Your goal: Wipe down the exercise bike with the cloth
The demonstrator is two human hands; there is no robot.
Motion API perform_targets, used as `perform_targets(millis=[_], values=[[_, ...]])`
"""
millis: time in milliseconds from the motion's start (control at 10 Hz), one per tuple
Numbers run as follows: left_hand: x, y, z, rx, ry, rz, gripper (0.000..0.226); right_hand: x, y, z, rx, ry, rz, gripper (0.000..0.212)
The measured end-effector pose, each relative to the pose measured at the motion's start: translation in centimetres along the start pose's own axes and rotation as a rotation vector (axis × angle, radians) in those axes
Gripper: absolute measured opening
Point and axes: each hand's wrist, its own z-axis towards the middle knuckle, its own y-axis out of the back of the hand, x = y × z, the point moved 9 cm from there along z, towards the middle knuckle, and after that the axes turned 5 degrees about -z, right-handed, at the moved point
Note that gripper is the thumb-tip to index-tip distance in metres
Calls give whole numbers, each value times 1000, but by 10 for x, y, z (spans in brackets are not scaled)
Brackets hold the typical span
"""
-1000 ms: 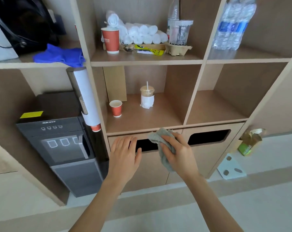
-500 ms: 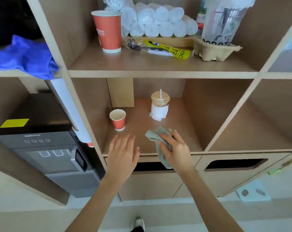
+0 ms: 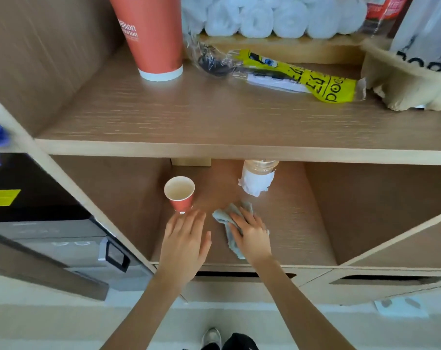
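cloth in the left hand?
No, the right hand holds the cloth, while the left hand is open beside it with nothing in it.

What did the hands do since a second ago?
Both hands moved up from the drawer front into the shelf cubby. The right hand still holds the grey cloth; the open left hand now nears the small red cup. The cup stayed put.

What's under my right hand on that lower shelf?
A grey cloth lies bunched under the right hand on the lower shelf; its ends show past the fingertips and along the thumb side. The part beneath the palm, and the thumb, are covered.
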Motion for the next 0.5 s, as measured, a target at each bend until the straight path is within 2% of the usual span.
perform_targets(millis=[100, 300, 500], values=[[5, -6, 2, 9, 28, 5, 44, -11, -21, -1, 78, -50, -14, 30], [1, -13, 1, 23, 73, 23, 43, -17, -28, -1, 129, -80, -32, 34], [-2, -10, 0, -30, 97, 20, 42, -22, -25, 4, 306, -61, -98, 42]])
